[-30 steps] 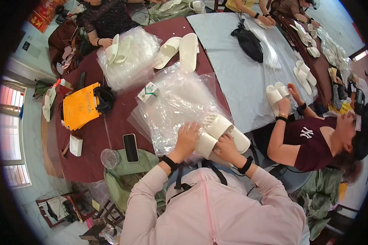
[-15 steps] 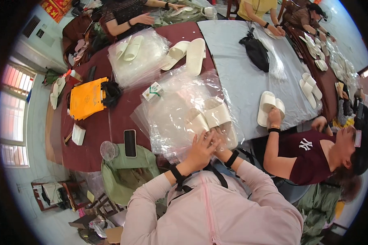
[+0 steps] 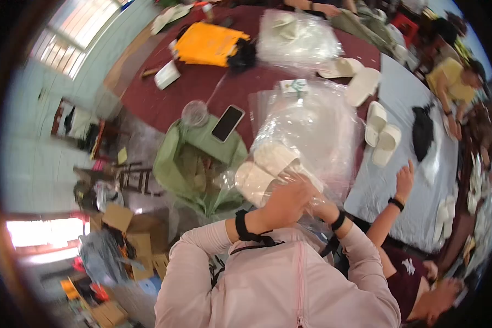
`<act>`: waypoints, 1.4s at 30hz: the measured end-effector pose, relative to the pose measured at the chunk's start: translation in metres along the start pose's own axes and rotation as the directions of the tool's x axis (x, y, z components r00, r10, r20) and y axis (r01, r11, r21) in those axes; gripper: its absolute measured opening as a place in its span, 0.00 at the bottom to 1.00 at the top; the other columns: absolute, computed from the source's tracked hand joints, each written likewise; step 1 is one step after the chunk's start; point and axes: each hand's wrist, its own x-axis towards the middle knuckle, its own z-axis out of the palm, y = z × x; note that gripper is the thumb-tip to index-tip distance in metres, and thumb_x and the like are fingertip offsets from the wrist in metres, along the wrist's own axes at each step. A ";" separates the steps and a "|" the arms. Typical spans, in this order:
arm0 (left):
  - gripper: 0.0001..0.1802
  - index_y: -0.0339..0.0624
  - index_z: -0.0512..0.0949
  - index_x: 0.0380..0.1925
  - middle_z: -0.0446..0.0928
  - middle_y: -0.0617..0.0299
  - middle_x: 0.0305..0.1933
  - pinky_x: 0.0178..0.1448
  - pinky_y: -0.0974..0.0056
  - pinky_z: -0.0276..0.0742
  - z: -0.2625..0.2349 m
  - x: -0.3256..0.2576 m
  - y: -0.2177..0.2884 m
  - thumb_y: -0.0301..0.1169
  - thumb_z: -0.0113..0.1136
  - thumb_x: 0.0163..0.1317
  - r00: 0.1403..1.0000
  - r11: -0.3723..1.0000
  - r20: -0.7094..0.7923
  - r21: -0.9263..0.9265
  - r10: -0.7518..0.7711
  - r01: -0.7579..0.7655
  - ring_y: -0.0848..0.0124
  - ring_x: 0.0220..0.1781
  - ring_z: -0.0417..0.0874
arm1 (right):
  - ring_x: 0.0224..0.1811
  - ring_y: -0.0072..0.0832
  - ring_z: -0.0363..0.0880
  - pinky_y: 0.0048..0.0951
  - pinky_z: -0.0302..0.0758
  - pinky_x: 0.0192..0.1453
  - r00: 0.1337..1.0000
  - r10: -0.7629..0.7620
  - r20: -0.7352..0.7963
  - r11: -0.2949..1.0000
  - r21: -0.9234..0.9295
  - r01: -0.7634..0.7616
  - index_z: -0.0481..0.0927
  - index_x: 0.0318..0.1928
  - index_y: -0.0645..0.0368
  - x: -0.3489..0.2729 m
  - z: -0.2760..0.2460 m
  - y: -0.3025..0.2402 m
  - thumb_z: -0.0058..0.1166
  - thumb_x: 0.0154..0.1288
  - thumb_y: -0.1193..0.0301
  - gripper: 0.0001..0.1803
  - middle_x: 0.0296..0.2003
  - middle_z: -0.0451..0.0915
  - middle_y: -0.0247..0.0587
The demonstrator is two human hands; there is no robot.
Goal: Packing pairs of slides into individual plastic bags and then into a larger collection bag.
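Observation:
A pair of white slippers [image 3: 254, 177] in a clear plastic bag is tilted in front of me, between the stack of clear bags and the open green sack [image 3: 167, 158]. My left hand [image 3: 290, 199], smeared a little by motion, closes over the near end of the pair. Partly behind it, my right hand [image 3: 325, 209] grips the same end from the right side; most of its fingers are hidden. Loose film shines around both hands. Just beyond lies the stack of clear plastic bags [image 3: 317, 123], with a small white-and-green box [image 3: 294, 87] on it.
A phone [image 3: 228, 123] and a clear cup [image 3: 195, 113] sit by the sack. Farther off are orange bags [image 3: 208, 45] and a second bag stack [image 3: 298, 41]. At right, a co-worker's hand [image 3: 404, 177] is near another pair of slippers [image 3: 387, 145].
My view has turned to the left. Both hands have brought the slippers off the bag stack, leftward to beside the green sack. The co-worker's hand has come away from the other slippers.

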 end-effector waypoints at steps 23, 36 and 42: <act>0.25 0.38 0.64 0.57 0.65 0.48 0.59 0.64 0.55 0.59 -0.122 -0.145 -0.090 0.35 0.52 0.61 0.831 0.880 -0.329 -0.005 -0.450 0.475 0.52 0.61 0.65 | 0.40 0.35 0.76 0.39 0.65 0.56 0.951 -0.177 -0.255 0.824 -0.567 0.001 0.77 0.32 0.59 0.094 0.037 -0.070 0.53 0.50 0.80 0.07 0.32 0.79 0.38; 0.12 0.45 0.81 0.27 0.81 0.54 0.33 0.61 0.51 0.61 -0.147 -0.358 -0.267 0.32 0.47 0.55 0.704 0.420 0.209 0.897 -0.679 0.138 0.58 0.43 0.79 | 0.45 0.32 0.72 0.41 0.65 0.58 0.887 -0.414 0.203 0.617 -0.654 0.438 0.78 0.32 0.50 0.237 0.136 -0.065 0.51 0.42 0.72 0.12 0.34 0.76 0.31; 0.09 0.42 0.80 0.24 0.79 0.50 0.26 0.38 0.53 0.72 -0.194 -0.349 -0.251 0.30 0.50 0.52 0.648 0.605 0.425 0.793 -0.632 0.070 0.57 0.31 0.81 | 0.53 0.36 0.68 0.46 0.57 0.65 0.931 -0.357 0.070 0.481 -0.841 0.248 0.77 0.39 0.53 0.266 0.241 0.003 0.52 0.49 0.69 0.14 0.42 0.74 0.38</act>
